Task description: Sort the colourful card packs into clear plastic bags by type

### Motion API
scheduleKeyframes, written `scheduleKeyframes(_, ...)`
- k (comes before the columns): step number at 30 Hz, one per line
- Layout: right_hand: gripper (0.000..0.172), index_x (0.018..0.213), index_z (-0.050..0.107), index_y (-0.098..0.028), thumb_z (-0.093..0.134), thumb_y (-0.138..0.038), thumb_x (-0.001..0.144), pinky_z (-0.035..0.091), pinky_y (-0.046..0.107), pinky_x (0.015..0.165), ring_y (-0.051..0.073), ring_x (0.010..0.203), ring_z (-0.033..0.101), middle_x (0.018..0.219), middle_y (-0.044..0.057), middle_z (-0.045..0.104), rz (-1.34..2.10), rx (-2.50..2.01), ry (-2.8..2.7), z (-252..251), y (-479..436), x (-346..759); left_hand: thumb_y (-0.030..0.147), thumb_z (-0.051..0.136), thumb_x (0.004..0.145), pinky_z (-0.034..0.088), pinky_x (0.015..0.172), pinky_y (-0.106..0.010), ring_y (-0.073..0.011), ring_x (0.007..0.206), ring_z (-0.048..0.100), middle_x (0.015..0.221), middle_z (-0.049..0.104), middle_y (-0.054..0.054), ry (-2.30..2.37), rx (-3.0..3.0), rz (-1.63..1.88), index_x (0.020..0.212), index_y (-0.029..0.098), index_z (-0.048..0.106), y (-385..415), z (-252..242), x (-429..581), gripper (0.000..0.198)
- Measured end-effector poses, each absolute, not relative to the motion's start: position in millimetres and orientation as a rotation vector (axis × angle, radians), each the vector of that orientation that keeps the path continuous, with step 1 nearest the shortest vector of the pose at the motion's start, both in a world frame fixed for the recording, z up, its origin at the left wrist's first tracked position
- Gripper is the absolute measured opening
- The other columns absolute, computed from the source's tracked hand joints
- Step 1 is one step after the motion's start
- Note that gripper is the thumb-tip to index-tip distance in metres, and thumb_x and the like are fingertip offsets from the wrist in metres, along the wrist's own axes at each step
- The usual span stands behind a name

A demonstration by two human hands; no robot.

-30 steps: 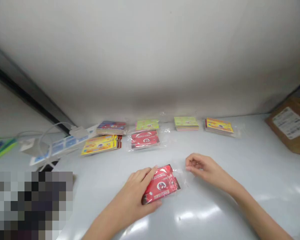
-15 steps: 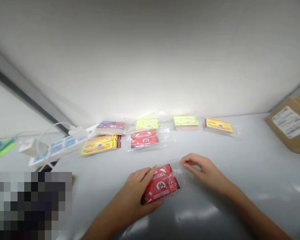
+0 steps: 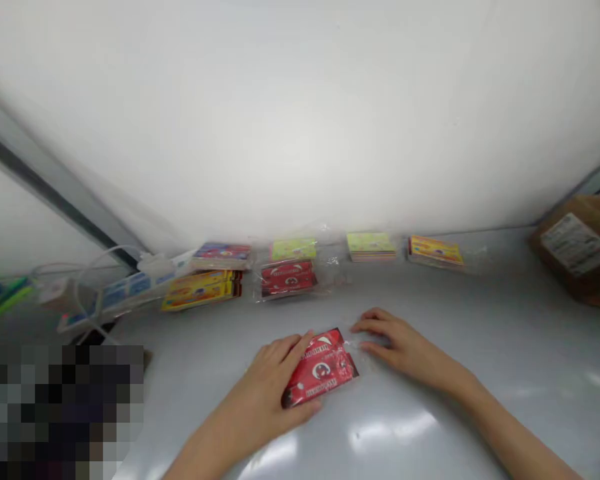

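Observation:
A red pack of cards [image 3: 321, 371] in a clear plastic sleeve lies on the white table [image 3: 480, 347] in front of me. My left hand [image 3: 270, 387] rests on its left side, fingers curled round its edges and gripping it. My right hand [image 3: 397, 343] lies just right of the pack, fingers stretched toward the loose clear plastic at the pack's right end, thumb below it. Whether the fingers pinch the plastic I cannot make out.
Along the back of the table lie several packs: a yellow stack [image 3: 200, 289], a blue-red one [image 3: 223, 252], a red one [image 3: 287, 277], two green ones [image 3: 294, 249] [image 3: 370, 243], a yellow-orange one [image 3: 435, 251]. A cardboard box [image 3: 580, 257] sits far right; a power strip with cables [image 3: 120, 290] left.
My right hand has moved left toward the red pack and its fingers have opened out from a loose curl. The left hand and pack have stayed put.

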State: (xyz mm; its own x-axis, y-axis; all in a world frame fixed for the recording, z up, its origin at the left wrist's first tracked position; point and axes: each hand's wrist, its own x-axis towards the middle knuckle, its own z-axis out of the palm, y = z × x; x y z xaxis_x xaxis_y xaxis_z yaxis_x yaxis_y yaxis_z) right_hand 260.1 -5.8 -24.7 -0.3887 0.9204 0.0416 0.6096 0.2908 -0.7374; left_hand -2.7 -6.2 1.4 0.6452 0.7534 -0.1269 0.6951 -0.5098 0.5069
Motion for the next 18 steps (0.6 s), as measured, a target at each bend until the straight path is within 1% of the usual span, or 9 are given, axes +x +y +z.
scheduleKeyframes(2, 0.020, 0.099, 0.062, -0.020, 0.050, -0.021, 0.084, 0.042, 0.032, 0.086, 0.018, 0.094, 0.053, 0.100, 0.007, 0.056, 0.892, -1.369, -2.116, -24.5, -5.4, 259.3, 0.037, 0.061, 0.077, 0.031, 0.101, -0.039, -0.0256, 0.121, 0.037, 0.137, 0.038, -0.005, 1.133, 2.348, 0.136, 0.139, 0.028, 0.022, -6.0, 1.4, -2.4, 0.074)
scheduleKeyframes(6, 0.013, 0.082, 0.062, -0.018, 0.049, -0.021, 0.084, 0.044, 0.028, 0.073, 0.017, 0.079, 0.055, 0.085, 0.005, 0.057, 0.905, -1.407, -2.114, -24.6, -4.7, 257.4, 0.036, 0.061, 0.077, 0.030, 0.102, -0.037, -0.0245, 0.122, 0.036, 0.137, 0.038, -0.005, 1.131, 2.350, 0.122, 0.139, 0.027, 0.022, -5.7, 2.4, -2.0, 0.074)
scheduleKeyframes(11, 0.012, 0.081, 0.059, -0.017, 0.050, -0.025, 0.083, 0.043, 0.026, 0.066, 0.015, 0.070, 0.054, 0.078, 0.004, 0.059, 0.923, -1.447, -2.031, -23.6, -5.4, 257.1, 0.033, 0.061, 0.077, 0.030, 0.102, -0.037, -0.0238, 0.122, 0.036, 0.137, 0.037, -0.005, 1.134, 2.347, 0.115, 0.139, 0.026, 0.022, -5.8, 3.1, -1.7, 0.074)
scheduleKeyframes(15, 0.014, 0.082, 0.060, -0.017, 0.050, -0.027, 0.083, 0.043, 0.026, 0.064, 0.015, 0.069, 0.054, 0.078, 0.004, 0.061, 0.959, -1.425, -1.989, -21.8, -7.0, 256.7, 0.035, 0.062, 0.076, 0.030, 0.102, -0.038, -0.0249, 0.122, 0.036, 0.138, 0.037, -0.006, 1.127, 2.355, 0.118, 0.139, 0.027, 0.021, -5.9, 1.4, -2.4, 0.076)
scheduleKeyframes(18, 0.014, 0.083, 0.060, -0.018, 0.050, -0.028, 0.083, 0.044, 0.026, 0.067, 0.015, 0.071, 0.055, 0.079, 0.003, 0.061, 0.999, -1.385, -2.002, -20.4, -8.0, 255.5, 0.035, 0.062, 0.076, 0.030, 0.102, -0.038, -0.0250, 0.122, 0.036, 0.138, 0.037, -0.005, 1.124, 2.353, 0.131, 0.139, 0.028, 0.020, -5.8, 0.9, -2.9, 0.076)
